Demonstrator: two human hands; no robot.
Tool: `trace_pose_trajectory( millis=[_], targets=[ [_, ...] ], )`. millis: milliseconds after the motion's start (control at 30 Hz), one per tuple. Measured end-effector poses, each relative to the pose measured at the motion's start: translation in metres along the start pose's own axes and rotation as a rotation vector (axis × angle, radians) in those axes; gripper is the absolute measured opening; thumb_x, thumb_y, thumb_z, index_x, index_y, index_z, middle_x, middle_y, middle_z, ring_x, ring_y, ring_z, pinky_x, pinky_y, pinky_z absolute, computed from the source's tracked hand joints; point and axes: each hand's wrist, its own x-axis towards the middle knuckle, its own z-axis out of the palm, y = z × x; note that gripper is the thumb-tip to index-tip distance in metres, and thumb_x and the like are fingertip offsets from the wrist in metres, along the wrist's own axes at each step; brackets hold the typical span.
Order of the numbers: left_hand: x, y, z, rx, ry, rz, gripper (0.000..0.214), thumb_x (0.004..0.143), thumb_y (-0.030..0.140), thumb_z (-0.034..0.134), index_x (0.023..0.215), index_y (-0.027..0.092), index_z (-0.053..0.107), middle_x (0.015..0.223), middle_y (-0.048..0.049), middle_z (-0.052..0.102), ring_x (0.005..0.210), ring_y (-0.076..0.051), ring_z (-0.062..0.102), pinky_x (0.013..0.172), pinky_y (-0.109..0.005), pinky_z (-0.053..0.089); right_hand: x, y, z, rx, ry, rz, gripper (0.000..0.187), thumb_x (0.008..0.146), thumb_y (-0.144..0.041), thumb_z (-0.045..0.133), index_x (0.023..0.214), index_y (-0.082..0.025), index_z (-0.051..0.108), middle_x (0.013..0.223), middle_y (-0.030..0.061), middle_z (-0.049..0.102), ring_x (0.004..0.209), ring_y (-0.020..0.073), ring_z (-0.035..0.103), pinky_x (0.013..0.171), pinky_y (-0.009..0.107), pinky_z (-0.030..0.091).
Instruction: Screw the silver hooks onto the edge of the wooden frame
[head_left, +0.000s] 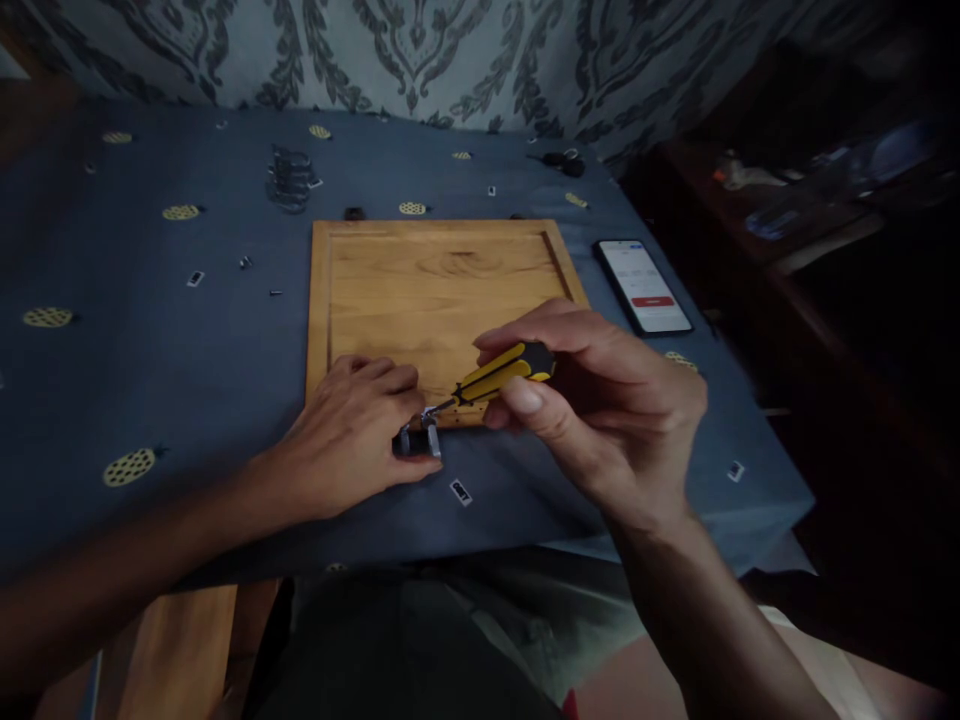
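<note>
My right hand (600, 400) is closed around a yellow and black screwdriver (502, 372), whose tip points left and down at a small metal bracket (420, 437). The bracket sits at the near edge of a wooden board (442, 290) lying on a blue tablecloth (150, 350). My left hand (352, 435) rests over the bracket with curled fingers, pinching it from the left and holding it against the board's edge.
A smartphone (643, 285) with a lit screen lies right of the board. Small screws (245, 262) and a pile of metal parts (289, 178) lie at the back left. A dark object (564, 160) sits at the far right corner. The table's near edge is just below my hands.
</note>
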Motion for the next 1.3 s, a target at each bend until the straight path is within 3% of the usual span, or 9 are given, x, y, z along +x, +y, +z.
trace_pose_trajectory(
  millis=[200, 467, 667, 833, 1100, 1300],
  targets=[
    [-0.001, 0.0, 0.002, 0.017, 0.043, 0.008, 0.023, 0.084, 0.042, 0.081, 0.089, 0.02, 0.073, 0.096, -0.0049, 0.071, 0.1, -0.029, 0.066, 0.094, -0.047, 0.048, 0.003, 0.003, 0.007, -0.023, 0.128, -0.073, 0.024, 0.081, -0.028, 0.09, 0.081, -0.028, 0.066, 0.074, -0.0036, 0.063, 0.057, 0.0129, 0.058, 0.047, 0.027, 0.05],
    [-0.003, -0.002, 0.004, 0.002, 0.058, 0.016, 0.023, 0.084, 0.041, 0.081, 0.092, 0.02, 0.074, 0.107, -0.0069, 0.074, 0.104, -0.03, 0.067, 0.096, -0.049, 0.048, 0.003, 0.002, 0.01, -0.041, 0.191, -0.012, 0.026, 0.081, -0.036, 0.09, 0.081, -0.027, 0.066, 0.075, -0.0033, 0.066, 0.061, 0.0132, 0.061, 0.047, 0.026, 0.05],
    [-0.002, -0.001, 0.002, 0.001, 0.049, 0.017, 0.022, 0.084, 0.039, 0.081, 0.09, 0.02, 0.073, 0.101, -0.0062, 0.073, 0.102, -0.03, 0.067, 0.094, -0.049, 0.049, 0.002, 0.0, 0.005, -0.067, 0.092, -0.016, 0.015, 0.087, -0.032, 0.085, 0.099, -0.027, 0.078, 0.091, 0.0018, 0.077, 0.067, 0.0165, 0.067, 0.054, 0.032, 0.059],
    [-0.002, -0.002, 0.003, -0.002, 0.059, 0.026, 0.023, 0.084, 0.041, 0.081, 0.091, 0.021, 0.073, 0.101, -0.005, 0.073, 0.102, -0.029, 0.067, 0.095, -0.048, 0.049, 0.002, -0.003, 0.002, -0.086, 0.04, 0.004, 0.006, 0.092, -0.033, 0.079, 0.096, -0.03, 0.077, 0.091, 0.0015, 0.078, 0.072, 0.018, 0.07, 0.058, 0.033, 0.059],
    [-0.003, -0.002, 0.005, 0.017, 0.081, 0.019, 0.024, 0.083, 0.041, 0.082, 0.089, 0.02, 0.073, 0.099, -0.0054, 0.071, 0.1, -0.029, 0.067, 0.093, -0.047, 0.049, 0.003, 0.001, 0.007, -0.052, 0.108, -0.028, 0.029, 0.082, -0.033, 0.09, 0.077, -0.027, 0.062, 0.07, -0.0039, 0.065, 0.062, 0.015, 0.064, 0.05, 0.027, 0.052],
    [-0.003, -0.002, 0.005, 0.019, 0.064, 0.021, 0.025, 0.084, 0.042, 0.081, 0.091, 0.02, 0.073, 0.1, -0.0058, 0.071, 0.101, -0.029, 0.066, 0.094, -0.048, 0.048, 0.002, 0.001, 0.009, -0.036, 0.125, -0.026, 0.027, 0.08, -0.029, 0.091, 0.081, -0.028, 0.065, 0.069, -0.0051, 0.063, 0.058, 0.014, 0.062, 0.048, 0.028, 0.051]
  ],
)
